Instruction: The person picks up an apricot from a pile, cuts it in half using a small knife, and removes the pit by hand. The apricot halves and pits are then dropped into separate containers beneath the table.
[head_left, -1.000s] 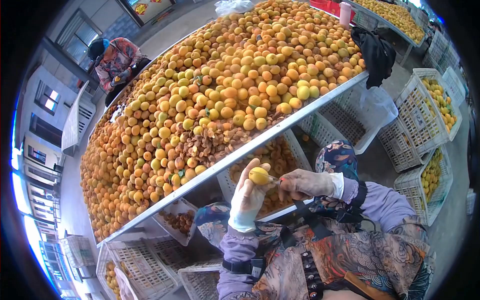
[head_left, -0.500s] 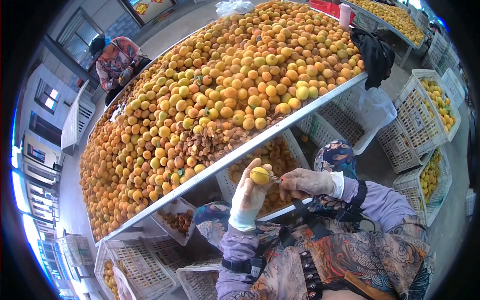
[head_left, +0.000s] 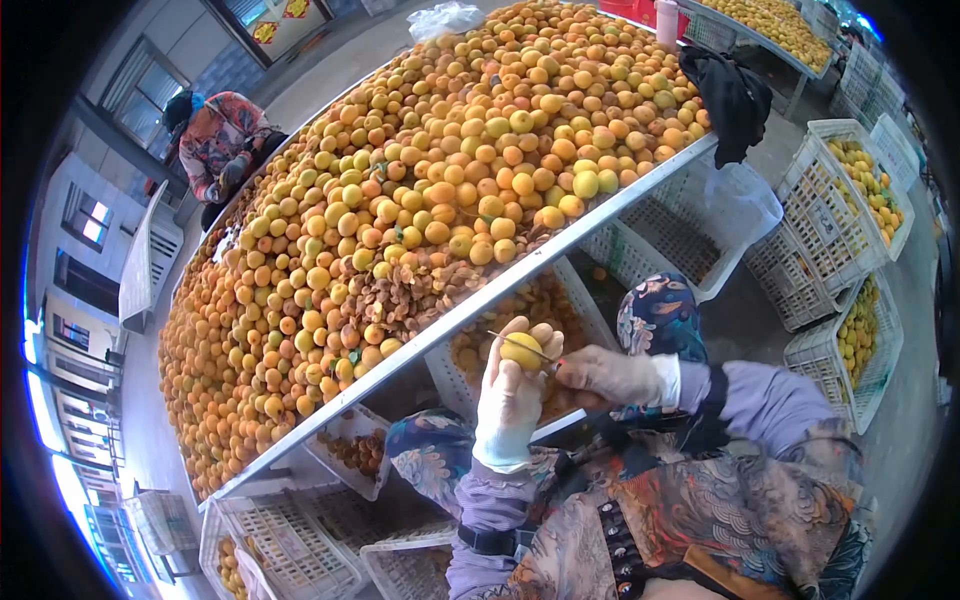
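My left hand (head_left: pixel 507 405), in a white glove, cups a yellow apricot (head_left: pixel 521 351) between thumb and fingers. From the right, my gloved right hand (head_left: pixel 608 376) grips a small knife (head_left: pixel 546 357) whose thin blade lies across the apricot. Both hands are over my lap, just in front of the table's metal edge (head_left: pixel 465 312). Below them, a crate (head_left: pixel 440 365) of orange fruit pieces is partly hidden. A large heap of apricots (head_left: pixel 400 200) covers the table, and brown pits (head_left: pixel 425 290) lie close to its near edge.
Plastic crates (head_left: pixel 830 215) of fruit are stacked on the right, and more crates (head_left: pixel 290 540) stand at lower left. A black cloth (head_left: pixel 725 95) hangs over the table corner. Across the heap at left sits another person (head_left: pixel 222 145). A clear bag (head_left: pixel 445 20) lies at the far edge.
The knife blade, before mostly at the apricot's right side, now reaches across it past the left. My right hand has moved slightly left, and the whole view has shifted a little.
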